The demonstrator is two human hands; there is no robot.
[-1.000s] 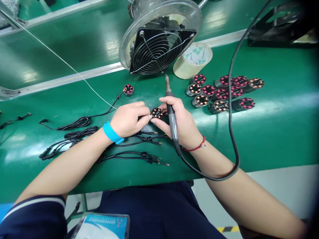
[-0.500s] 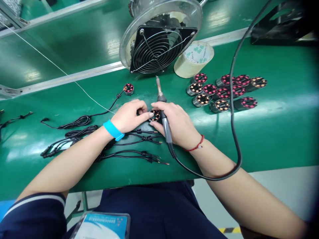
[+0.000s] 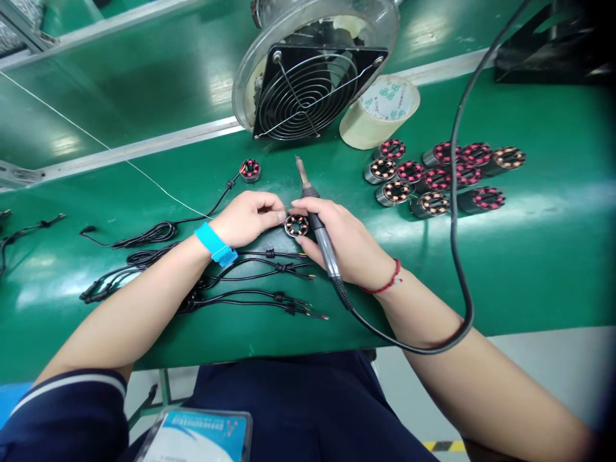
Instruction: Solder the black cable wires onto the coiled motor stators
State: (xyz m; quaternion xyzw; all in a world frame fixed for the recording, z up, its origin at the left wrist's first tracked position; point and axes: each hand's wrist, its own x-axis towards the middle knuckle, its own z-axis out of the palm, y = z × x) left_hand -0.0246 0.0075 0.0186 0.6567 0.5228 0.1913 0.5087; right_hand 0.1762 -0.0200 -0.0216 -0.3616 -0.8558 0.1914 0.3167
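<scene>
Left hand (image 3: pixel 248 219) fingers pinch motor coil (image 3: pixel 296 225) on table (image 3: pixel 529 256) | right hand (image 3: pixel 347 240) grips soldering iron (image 3: pixel 317 221), tip raised | coil underside hidden

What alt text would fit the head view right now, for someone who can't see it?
Over a green bench, the left hand and right hand pinch a small round wound stator; the right also grips a corded soldering iron, tip pointing away. More stators, a tape roll, a fan and black wire leads lie around.
</scene>
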